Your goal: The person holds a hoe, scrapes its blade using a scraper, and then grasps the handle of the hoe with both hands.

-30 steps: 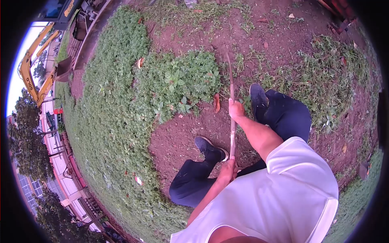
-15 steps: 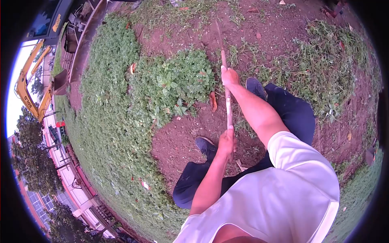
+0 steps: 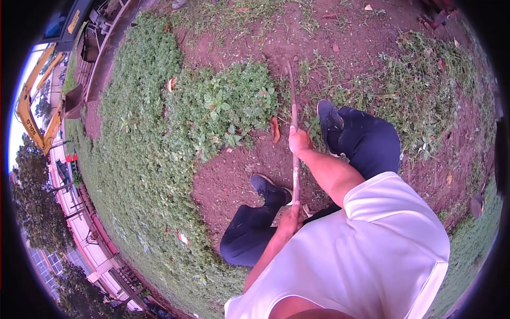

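My right hand (image 3: 300,141) is wrapped round the middle of a long wooden tool handle (image 3: 296,178). Nearer my body, my left hand (image 3: 289,220) grips the same handle close to its lower end. The handle points away from me between my feet, and its far end reaches bare soil beside a patch of low green plants (image 3: 223,101). What is fixed to that end blends into the soil, so I cannot make out its kind. A curled brown leaf (image 3: 274,129) lies left of the handle, near my right hand.
My dark shoes (image 3: 268,189) stand apart on reddish soil (image 3: 228,175). Loose uprooted weeds (image 3: 419,101) lie to the right. Dense greenery (image 3: 138,175) covers the left. A yellow excavator arm (image 3: 29,106) and trees (image 3: 40,202) are at far left.
Both hands have drawn the tool back toward my body. Its far end has come closer across the soil. My grip on the handle looks the same.
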Motion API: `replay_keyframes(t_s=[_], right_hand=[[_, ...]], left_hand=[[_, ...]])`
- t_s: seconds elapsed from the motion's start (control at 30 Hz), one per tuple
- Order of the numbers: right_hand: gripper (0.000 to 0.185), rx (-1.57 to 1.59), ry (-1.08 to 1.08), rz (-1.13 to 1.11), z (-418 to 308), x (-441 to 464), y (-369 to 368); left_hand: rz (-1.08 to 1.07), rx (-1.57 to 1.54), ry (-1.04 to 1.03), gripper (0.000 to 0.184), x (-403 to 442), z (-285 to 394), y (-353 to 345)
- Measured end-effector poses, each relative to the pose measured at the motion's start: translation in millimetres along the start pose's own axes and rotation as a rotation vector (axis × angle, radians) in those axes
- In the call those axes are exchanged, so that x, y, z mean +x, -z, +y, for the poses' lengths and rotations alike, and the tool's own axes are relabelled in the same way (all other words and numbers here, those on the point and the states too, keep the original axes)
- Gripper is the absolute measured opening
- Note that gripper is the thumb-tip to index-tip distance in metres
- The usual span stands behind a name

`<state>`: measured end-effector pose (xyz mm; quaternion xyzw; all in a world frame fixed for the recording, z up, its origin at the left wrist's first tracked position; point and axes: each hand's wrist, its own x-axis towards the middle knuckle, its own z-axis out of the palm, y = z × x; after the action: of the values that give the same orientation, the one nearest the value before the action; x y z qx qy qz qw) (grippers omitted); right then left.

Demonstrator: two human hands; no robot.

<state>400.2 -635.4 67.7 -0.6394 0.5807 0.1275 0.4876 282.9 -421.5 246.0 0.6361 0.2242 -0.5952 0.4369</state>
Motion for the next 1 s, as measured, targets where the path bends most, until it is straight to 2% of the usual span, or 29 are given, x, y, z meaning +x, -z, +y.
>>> replay_keyframes(t_s=[0.03,0.1,0.13,0.2,0.23,0.3,0.47,0.57,0.6,0.67,0.7,0.77,0.8,0.9,1.0], right_hand=[[0.064,0.001,0.015,0.005,15.4,-14.1,-2.5],[0.067,-0.024,-0.009,-0.043,39.6,-45.0,-11.7],[0.067,-0.024,0.008,-0.048,40.5,-47.4,-11.1],[0.069,-0.007,-0.013,-0.019,45.5,-58.0,-9.0],[0.071,0.020,0.034,-0.013,52.6,-46.1,-14.9],[0.071,0.049,0.057,0.003,41.3,-33.5,-10.8],[0.069,0.099,0.210,0.108,-5.7,27.8,7.5],[0.066,0.170,0.244,0.074,-46.2,51.7,31.6],[0.066,0.167,0.232,0.073,-47.0,59.8,33.1],[0.067,0.127,0.107,-0.071,-41.3,68.3,30.5],[0.065,0.069,0.131,-0.067,-18.2,77.6,18.8],[0.064,-0.023,0.089,0.065,4.6,32.7,22.0],[0.062,-0.041,0.056,-0.024,12.8,16.4,25.8],[0.064,-0.010,0.041,-0.024,31.3,1.5,18.5],[0.063,0.046,0.064,-0.032,43.8,-0.6,11.1]], left_hand=[[-0.001,-0.003,-0.016,0.043,-7.6,-18.4,3.6],[0.047,0.287,-0.142,0.044,-25.2,-47.7,17.7],[0.057,0.280,-0.154,0.044,-25.5,-54.5,17.2],[0.083,0.079,-0.033,0.045,-34.3,-59.9,10.8],[0.109,0.090,-0.006,0.045,-35.4,-58.3,9.1],[0.119,0.077,-0.044,0.044,-28.9,-53.1,4.1],[0.025,0.007,-0.130,0.043,-0.5,1.4,-13.7],[-0.015,-0.047,-0.161,0.045,24.7,46.8,-29.1],[-0.018,-0.046,-0.149,0.045,33.2,56.9,-34.2],[-0.046,-0.164,-0.038,0.045,42.1,66.1,-40.9],[-0.016,-0.123,0.003,0.045,34.3,58.5,-51.3],[-0.045,-0.141,0.037,0.046,32.2,17.3,-43.5],[-0.061,-0.149,0.033,0.046,25.2,3.6,-39.1],[-0.068,-0.188,0.103,0.046,5.3,-11.2,-29.5],[0.001,-0.092,0.057,0.047,-1.2,-14.4,-33.1]])
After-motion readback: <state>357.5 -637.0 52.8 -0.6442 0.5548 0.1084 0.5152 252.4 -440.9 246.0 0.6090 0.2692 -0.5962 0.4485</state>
